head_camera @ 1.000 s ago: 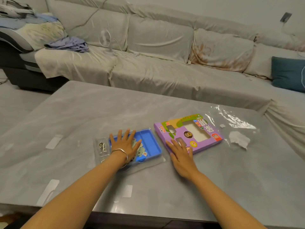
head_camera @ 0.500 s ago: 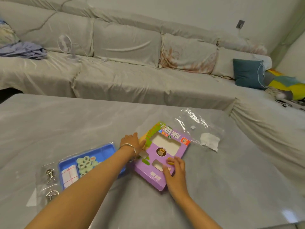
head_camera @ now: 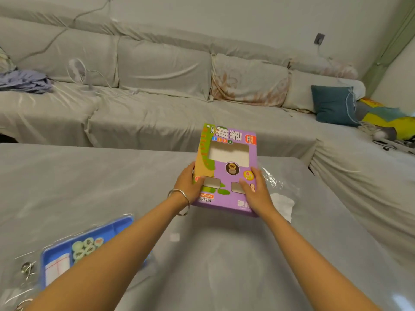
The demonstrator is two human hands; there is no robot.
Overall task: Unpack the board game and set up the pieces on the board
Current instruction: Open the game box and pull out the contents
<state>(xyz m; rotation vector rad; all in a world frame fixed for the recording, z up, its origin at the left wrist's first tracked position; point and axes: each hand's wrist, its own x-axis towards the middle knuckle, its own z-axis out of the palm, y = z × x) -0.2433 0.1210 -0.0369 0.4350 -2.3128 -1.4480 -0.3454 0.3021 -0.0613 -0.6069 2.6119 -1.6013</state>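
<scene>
A: Location of purple box (head_camera: 226,171)?
B: Lifted off table (head_camera: 202,254), tilted up, printed face toward camera. Clasped at left edge by left hand (head_camera: 187,184), at right edge by right hand (head_camera: 256,191), thumbs on front.
A: Long axis?
B: Pointing away from body.
A: Key relation for next move?
B: Down-left from the grip to blue tray (head_camera: 116,223), with green pieces (head_camera: 84,246) and folded red-lined sheet (head_camera: 57,268) inside. Partly under left forearm, so probably nearer left hand.
A: Text?
B: "XIANG" at top-left, 象棋 large beside it, turned sideways. Likely 星辰派 low left. Rest too small.
</scene>
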